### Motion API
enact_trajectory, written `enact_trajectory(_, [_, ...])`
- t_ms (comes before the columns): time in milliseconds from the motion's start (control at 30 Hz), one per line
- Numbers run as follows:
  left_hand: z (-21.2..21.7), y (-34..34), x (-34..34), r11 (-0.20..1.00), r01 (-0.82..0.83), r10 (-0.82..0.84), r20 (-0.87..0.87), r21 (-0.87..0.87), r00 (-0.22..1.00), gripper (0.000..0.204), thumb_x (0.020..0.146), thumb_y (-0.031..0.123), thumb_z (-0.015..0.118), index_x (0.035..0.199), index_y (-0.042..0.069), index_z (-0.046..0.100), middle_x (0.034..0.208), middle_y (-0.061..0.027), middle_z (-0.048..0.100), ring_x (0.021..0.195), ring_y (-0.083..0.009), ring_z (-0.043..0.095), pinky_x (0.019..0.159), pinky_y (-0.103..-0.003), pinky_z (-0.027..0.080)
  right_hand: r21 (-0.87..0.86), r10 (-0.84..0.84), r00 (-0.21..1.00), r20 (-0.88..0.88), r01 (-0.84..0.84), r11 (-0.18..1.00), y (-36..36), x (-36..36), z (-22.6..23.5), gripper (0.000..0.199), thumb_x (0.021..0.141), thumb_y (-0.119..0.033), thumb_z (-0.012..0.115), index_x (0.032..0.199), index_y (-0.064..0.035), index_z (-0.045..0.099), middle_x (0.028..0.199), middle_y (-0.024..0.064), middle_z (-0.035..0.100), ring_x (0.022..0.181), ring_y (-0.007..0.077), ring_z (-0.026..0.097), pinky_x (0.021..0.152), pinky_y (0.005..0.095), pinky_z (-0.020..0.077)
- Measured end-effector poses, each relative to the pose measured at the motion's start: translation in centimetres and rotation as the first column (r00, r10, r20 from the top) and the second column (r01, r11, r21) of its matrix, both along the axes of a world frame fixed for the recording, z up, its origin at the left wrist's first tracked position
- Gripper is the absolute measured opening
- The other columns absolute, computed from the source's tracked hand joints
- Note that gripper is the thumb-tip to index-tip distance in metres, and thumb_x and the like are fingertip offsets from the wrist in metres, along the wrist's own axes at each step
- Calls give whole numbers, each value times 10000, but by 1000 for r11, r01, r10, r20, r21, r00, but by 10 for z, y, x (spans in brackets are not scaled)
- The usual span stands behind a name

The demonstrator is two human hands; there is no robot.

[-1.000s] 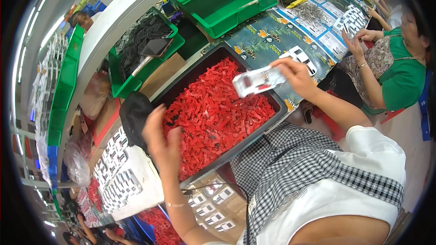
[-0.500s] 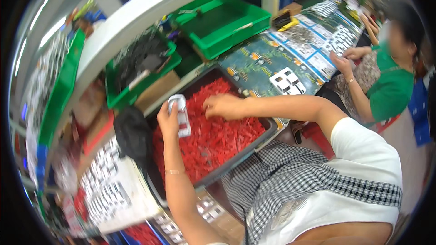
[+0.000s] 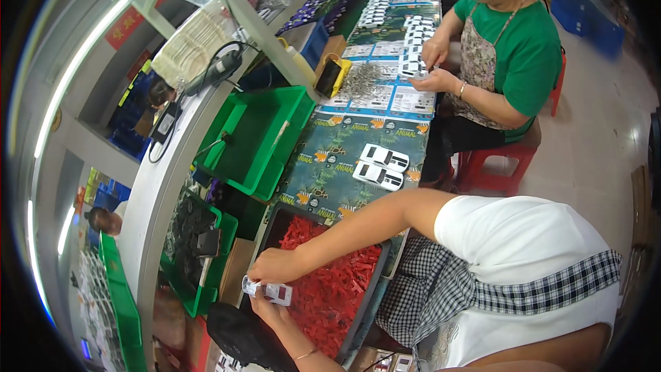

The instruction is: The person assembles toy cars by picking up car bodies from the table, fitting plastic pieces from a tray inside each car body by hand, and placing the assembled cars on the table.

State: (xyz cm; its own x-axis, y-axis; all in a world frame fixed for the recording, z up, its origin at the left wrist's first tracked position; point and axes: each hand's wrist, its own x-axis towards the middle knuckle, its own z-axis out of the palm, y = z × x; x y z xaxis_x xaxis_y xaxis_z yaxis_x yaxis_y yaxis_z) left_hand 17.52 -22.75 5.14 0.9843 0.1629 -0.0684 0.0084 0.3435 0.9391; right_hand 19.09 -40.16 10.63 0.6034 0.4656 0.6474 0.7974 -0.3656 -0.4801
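White toy car shell [image 3: 278, 294], held over the left side of the black tray [image 3: 279, 222], and that tray is what I place everything else by. The left hand [image 3: 270, 311] has it from below, thumb and fingers pinching its side. The right hand [image 3: 275, 265] comes across the tray from the right, its fingers bunched together at the shell's left end; from here I cannot tell whether they pinch the shell itself or some small piece hidden beneath them.

I would call this one shell partway through: both hands are on it, and it has not been set down. Inside the tray lies a deep heap of red plastic pieces [image 3: 337, 289], so by my guess there is plenty of handling left. Just beyond the tray's far edge, on the patterned cloth [image 3: 320, 145], two white car shells [image 3: 382, 167] lie side by side; whether they are finished or waiting, I cannot say.

Left of the tray stands a green bin of black parts [image 3: 196, 238], and a black cloth item [image 3: 248, 341] bunches against the tray's near-left corner. Well past the tray, a co-worker in green [image 3: 520, 55] handles another white shell, near a row of similar ones [image 3: 417, 31].
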Motion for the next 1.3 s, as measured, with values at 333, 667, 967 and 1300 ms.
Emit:
enact_trajectory(333, [12, -31, -15, 994, 107, -107, -38, -10, 994, 356, 979, 286, 359, 1121, 3, 521, 1119, -115, 553, 1027, -237, 568, 883, -377, 463, -56, -156, 978, 139, 165, 985, 19, 15, -36, 162, 674, -171, 660, 761, -40, 619, 792, 108, 599, 848, 283, 579, 612, 381, 513])
enact_trajectory(667, [15, -36, -18, 988, -80, 78, 20, 131, 997, 399, 968, 306, 322, 1142, -5, 501, 1107, -121, 539, 1023, -247, 557, 858, -387, 466, -37, -68, 926, 372, 88, 995, 22, 9, -37, 144, 700, -205, 599, 666, -65, 610, 784, 71, 576, 823, 240, 545, 633, 360, 457])
enact_trajectory(967, [7, -14, -21, 993, -103, 105, 46, -53, 993, 355, 985, 318, 375, 1188, 60, 509, 1147, -73, 565, 989, -205, 577, 831, -353, 493, 77, -171, 887, 428, 153, 985, 28, -3, -24, 127, 674, -160, 594, 767, -80, 627, 897, 65, 568, 897, 253, 519, 771, 396, 428])
enact_trajectory(1300, [25, -34, -31, 989, -124, 138, 180, -85, 974, 353, 1015, 279, 300, 1202, 16, 441, 1123, -117, 549, 1023, -209, 571, 870, -349, 481, -24, -90, 880, 467, 114, 993, 18, -5, -25, 98, 708, -127, 578, 779, -65, 602, 1074, 81, 540, 1069, 253, 493, 962, 471, 340])
